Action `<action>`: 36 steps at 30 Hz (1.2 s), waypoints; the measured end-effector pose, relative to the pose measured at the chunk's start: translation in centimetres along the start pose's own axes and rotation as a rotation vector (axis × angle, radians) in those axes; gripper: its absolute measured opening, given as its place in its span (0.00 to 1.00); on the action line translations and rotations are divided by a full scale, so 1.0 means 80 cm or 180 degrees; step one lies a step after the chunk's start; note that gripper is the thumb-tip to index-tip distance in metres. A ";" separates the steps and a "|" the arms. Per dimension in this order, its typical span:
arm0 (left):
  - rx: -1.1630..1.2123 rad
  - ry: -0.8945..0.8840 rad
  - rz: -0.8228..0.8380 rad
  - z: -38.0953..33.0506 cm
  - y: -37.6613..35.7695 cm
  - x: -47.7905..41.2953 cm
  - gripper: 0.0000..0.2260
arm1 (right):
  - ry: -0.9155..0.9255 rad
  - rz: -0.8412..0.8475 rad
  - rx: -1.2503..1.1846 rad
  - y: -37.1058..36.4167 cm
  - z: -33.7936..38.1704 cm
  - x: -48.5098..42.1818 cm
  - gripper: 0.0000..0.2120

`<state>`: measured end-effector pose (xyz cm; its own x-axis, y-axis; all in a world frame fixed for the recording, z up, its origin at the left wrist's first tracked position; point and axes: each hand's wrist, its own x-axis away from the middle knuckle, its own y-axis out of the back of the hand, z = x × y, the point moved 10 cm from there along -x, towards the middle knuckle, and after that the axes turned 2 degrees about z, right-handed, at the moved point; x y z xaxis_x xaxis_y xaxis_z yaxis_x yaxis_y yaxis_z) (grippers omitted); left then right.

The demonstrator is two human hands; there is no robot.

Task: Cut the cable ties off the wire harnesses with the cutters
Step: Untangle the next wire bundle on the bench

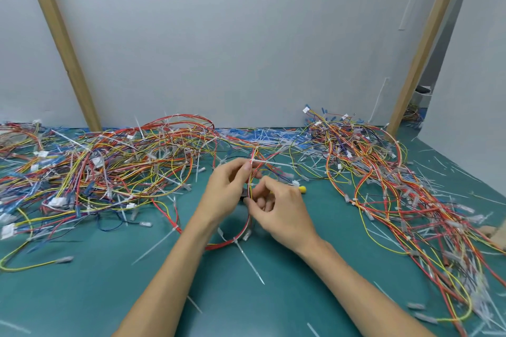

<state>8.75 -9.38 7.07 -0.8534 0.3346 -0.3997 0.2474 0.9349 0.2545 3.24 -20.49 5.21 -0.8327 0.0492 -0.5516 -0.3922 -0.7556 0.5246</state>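
Bright wires (109, 167) on a teal mat (82, 295)
The wires, heaped at nine and three o'clock, are red, yellow, orange and blue. The cable ties (250, 262) are milky white. The mat is plain teal, the wall (246, 35) at twelve o'clock pale grey, its posts (65, 44) tan. The cutters (302, 189) show a yellow handle end.

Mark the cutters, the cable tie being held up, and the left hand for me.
cutters (302, 189): head view, yellow handle end.
cable tie (269, 163): head view, white tail beside the fingertips.
left hand (227, 189): head view, back of the hand.
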 end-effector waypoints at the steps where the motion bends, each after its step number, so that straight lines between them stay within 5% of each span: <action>1: -0.0050 -0.0010 0.0008 0.002 0.000 0.000 0.10 | -0.0027 0.0040 -0.0017 -0.001 -0.003 0.001 0.10; 9: -0.0390 -0.0225 0.0080 0.002 -0.012 0.000 0.14 | -0.0703 -0.0634 -0.0714 0.036 -0.027 -0.004 0.12; 16: -0.0756 -0.0353 0.0061 0.006 -0.013 0.002 0.10 | -0.0971 -0.0531 -0.0931 0.033 -0.050 -0.003 0.15; 30: -0.1161 -0.0445 -0.0217 0.004 -0.002 0.006 0.11 | -0.0295 0.0220 0.0187 0.023 -0.013 -0.011 0.09; 36: -0.0857 -0.0351 -0.0542 0.006 0.016 0.004 0.12 | -0.0646 0.0656 0.1039 0.070 -0.036 -0.007 0.09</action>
<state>9.04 -8.04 6.85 -0.8136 0.2009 -0.5456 -0.0371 0.9186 0.3935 2.64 -26.58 6.59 -0.9537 0.0710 -0.2923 -0.2856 -0.5187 0.8059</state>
